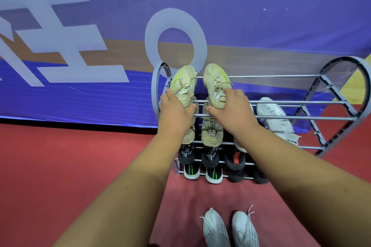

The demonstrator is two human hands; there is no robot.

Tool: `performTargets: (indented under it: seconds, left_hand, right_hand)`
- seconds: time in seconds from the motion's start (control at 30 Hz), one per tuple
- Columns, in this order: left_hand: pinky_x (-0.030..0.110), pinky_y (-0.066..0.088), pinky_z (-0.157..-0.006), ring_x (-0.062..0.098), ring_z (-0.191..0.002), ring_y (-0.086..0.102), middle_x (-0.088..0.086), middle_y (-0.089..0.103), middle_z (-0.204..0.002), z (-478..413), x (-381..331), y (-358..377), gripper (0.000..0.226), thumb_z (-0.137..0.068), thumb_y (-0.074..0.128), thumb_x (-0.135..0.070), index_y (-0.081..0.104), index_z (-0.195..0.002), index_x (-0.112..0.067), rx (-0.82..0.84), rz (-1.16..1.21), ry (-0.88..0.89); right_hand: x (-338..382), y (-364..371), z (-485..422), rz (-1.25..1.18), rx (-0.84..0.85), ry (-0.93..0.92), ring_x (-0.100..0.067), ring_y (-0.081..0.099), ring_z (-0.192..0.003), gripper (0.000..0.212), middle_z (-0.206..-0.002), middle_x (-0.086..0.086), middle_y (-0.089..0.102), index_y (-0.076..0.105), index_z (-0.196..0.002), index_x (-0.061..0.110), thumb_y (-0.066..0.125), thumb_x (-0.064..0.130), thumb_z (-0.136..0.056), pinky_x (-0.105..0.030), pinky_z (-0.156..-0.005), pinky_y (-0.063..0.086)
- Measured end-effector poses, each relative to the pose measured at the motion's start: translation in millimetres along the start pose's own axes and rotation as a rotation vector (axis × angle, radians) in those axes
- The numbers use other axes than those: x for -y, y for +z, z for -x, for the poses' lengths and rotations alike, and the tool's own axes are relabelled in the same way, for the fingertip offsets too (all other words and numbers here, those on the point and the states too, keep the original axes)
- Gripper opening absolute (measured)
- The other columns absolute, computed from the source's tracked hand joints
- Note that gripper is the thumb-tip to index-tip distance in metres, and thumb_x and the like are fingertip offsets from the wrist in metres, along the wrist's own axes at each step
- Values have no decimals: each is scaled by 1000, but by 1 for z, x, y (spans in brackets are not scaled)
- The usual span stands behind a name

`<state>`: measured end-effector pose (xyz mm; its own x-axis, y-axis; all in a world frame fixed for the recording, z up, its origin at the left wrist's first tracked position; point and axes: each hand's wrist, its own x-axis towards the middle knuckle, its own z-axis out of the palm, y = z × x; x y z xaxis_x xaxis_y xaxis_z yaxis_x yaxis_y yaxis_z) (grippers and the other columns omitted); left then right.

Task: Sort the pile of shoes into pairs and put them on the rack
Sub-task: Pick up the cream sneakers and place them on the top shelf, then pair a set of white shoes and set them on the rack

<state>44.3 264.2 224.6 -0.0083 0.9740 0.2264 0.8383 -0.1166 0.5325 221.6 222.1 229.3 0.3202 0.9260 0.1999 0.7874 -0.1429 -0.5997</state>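
A grey metal shoe rack (281, 117) stands against a blue banner. Two cream sneakers lie side by side on its top tier at the left end. My left hand (175, 108) grips the heel of the left cream sneaker (184, 81). My right hand (230, 109) grips the heel of the right cream sneaker (215, 81). Below them sits a beige pair (211, 132), then black shoes with green stripes (213, 174) and black slippers (235, 164). A white sneaker (278, 118) lies on a middle tier at the right.
A pair of white sneakers (229, 228) sits on the red floor close to me, in front of the rack. The blue banner (100, 46) with large pale letters runs along the wall behind the rack. Red floor spreads to the left.
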Motion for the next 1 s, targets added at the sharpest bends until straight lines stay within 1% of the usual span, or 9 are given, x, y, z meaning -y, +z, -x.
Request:
performTargets:
  seconds: [0.2,0.33,0.43,0.5,0.6,0.7,0.8,0.9,1.0]
  left_hand:
    - [50,51,-102,35,-128,47,14,40,-143,21,-4,-22,71,-91,68,-35,36,-147,-4,50,-14,27]
    - [42,49,-92,36,-125,47,16,42,-137,54,-18,-40,54,-94,63,-28,42,-136,-1,82,-150,-3]
    - [47,52,-88,39,-117,57,17,48,-133,81,-16,-32,46,-95,60,-30,48,-130,-4,258,-205,-56]
    - [43,54,-80,37,-101,62,13,61,-116,104,-8,-17,26,-90,58,-29,57,-109,-11,418,-213,-72]
    - [34,47,-72,36,-93,66,13,68,-98,149,12,23,20,-91,58,-28,55,-81,-11,638,-211,-116]
    - [36,56,-83,35,-108,69,15,73,-115,195,38,80,29,-96,56,-31,72,-103,-8,797,-232,-174]
    - [36,51,-99,35,-125,63,16,66,-137,244,62,137,45,-103,52,-35,66,-132,-5,935,-224,-281]
    - [31,53,-95,29,-113,67,9,69,-127,293,86,184,48,-93,63,-39,63,-133,-12,1042,-202,-453]
    - [29,51,-85,22,-93,66,-4,70,-111,336,104,221,48,-78,74,-44,65,-119,-20,1192,-226,-663]
  right_hand:
    - [11,-15,15,-11,54,-18,-34,54,-118,75,-125,-12,57,52,-138,17,77,58,-80,-42,-100,47]
    - [10,-27,41,-32,3,-6,-34,54,-115,47,-118,-11,59,59,-123,12,68,38,-85,-42,-97,46]
    - [-2,-33,75,-99,-119,-61,-29,54,-112,29,-117,-8,60,63,-117,12,61,20,-90,-41,-96,45]
    - [-18,-28,100,-147,-164,-111,-24,57,-100,18,-109,-4,63,66,-108,13,57,14,-93,-40,-88,48]
    - [-56,-8,137,-124,-57,-91,-24,58,-90,16,-101,-2,63,66,-104,12,55,10,-94,-37,-79,47]
    - [-110,22,174,-51,130,49,-25,61,-95,21,-103,-4,61,68,-110,11,58,12,-92,-35,-85,47]
    - [-169,62,216,80,370,267,-33,60,-113,40,-123,-11,58,63,-131,11,62,23,-92,-42,-100,50]
    - [-225,105,268,210,656,541,-42,48,-133,78,-147,-19,44,37,-156,11,64,42,-91,-46,-112,43]
    - [-260,138,320,334,899,672,-43,36,-145,105,-159,-21,28,11,-162,6,64,60,-89,-51,-117,36]
